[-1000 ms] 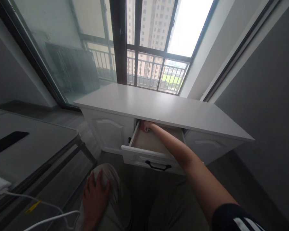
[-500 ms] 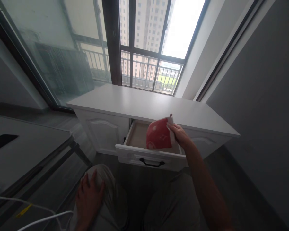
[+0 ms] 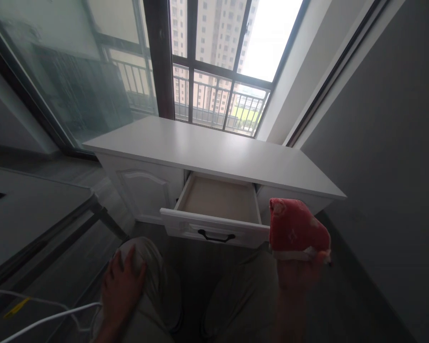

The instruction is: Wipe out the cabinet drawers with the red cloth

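My right hand (image 3: pixel 300 274) holds a red pouch (image 3: pixel 296 228) with a pale pattern and a white edge, lifted in front of me to the right of the drawer. The drawer (image 3: pixel 214 227) of a low white cabinet (image 3: pixel 214 152) stands pulled out, with a black handle (image 3: pixel 216 236) on its front and a bare beige bottom. My left hand (image 3: pixel 120 288) rests flat on my left knee, fingers spread.
The cabinet sits under a tall window (image 3: pixel 214 71) with a railing outside. A grey wall (image 3: pixel 386 166) runs along the right. A white cable (image 3: pixel 46 317) crosses the lower left beside a dark-framed surface (image 3: pixel 39 224). My legs fill the floor in front of the drawer.
My right hand reached deep into the drawer, drew the red pouch out, and has brought it back toward me and to the right. The left hand stayed on the knee.
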{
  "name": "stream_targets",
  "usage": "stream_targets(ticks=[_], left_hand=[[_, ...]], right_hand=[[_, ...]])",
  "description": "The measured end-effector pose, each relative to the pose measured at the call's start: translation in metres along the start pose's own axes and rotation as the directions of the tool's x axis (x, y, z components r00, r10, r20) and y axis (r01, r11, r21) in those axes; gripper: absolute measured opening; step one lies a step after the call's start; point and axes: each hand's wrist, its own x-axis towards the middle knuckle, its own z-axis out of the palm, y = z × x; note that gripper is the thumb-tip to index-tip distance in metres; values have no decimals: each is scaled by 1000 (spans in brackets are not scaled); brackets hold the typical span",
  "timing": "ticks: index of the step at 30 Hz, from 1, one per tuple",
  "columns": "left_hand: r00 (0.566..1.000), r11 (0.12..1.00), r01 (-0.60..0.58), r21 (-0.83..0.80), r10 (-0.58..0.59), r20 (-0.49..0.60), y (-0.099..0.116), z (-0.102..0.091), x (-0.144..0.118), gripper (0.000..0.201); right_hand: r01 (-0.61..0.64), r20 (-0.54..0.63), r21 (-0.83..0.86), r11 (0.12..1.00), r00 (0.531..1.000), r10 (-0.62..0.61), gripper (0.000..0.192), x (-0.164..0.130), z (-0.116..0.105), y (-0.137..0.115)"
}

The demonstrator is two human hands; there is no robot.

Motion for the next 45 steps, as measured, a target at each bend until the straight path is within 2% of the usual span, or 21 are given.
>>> stream_targets(ticks=[2, 5, 9, 16, 20, 23, 26, 28, 30, 32, 34, 36, 39, 42, 45], left_hand=[[1000, 1000, 3, 8, -3, 6, -1, 0, 0, 64], [1000, 1000, 16, 23, -17, 3, -1, -2, 0, 64], [999, 998, 40, 45, -41, 27, 2, -8, 0, 63], [997, 998, 54, 38, -56, 54, 5, -17, 1, 63], [998, 999, 43, 3, -43, 48, 1, -14, -1, 65], [999, 998, 37, -43, -37, -1, 1, -10, -1, 67], [996, 986, -23, -164, 8, -93, 16, -14, -1, 65], [984, 938, -148, -315, 108, -142, 39, -25, -3, 57], [954, 831, -299, -468, 252, -162, 69, -41, -4, 44], [906, 717, -411, -563, 388, -167, 104, -56, -4, 33], [857, 633, -470, -615, 492, -149, 137, -65, 0, 28], [801, 569, -507, -647, 588, -111, 163, -65, 7, 27], [737, 552, -558, -620, 673, -64, 186, -54, 17, 24], [691, 586, -628, -512, 722, -21, 198, -40, 20, 22], [623, 572, -693, -439, 781, 35, 207, -32, 18, 24]], right_hand=[[-13, -10, 43, 999, 1000, 14, 52, 2, 5, 1], [-35, -94, 81, 996, 995, 43, 47, 2, 11, 4], [-150, -196, 71, 986, 967, 161, 43, -7, 13, 12], [-280, -195, 42, 959, 939, 283, 44, -18, 10, 23], [-269, -122, 12, 963, 955, 269, 44, -20, 9, 20], [-271, -81, 0, 963, 959, 270, 46, -22, 4, 17], [-280, -105, -35, 959, 956, 276, 43, -24, 0, 13], [-289, -116, -52, 956, 952, 282, 41, -26, -2, 10], [-297, -151, -32, 954, 945, 290, 39, -28, -1, 7], [-313, -199, 10, 950, 930, 308, 40, -30, 1, 4], [-327, -226, 33, 945, 918, 325, 42, -31, 2, 2], [-334, -218, 26, 942, 918, 331, 42, -32, 0, 0], [-321, -167, -3, 947, 934, 316, 40, -33, -7, 0], [-287, -109, -20, 958, 953, 284, 38, -33, -16, 2], [-262, -64, -26, 965, 963, 260, 39, -33, -21, 6]])
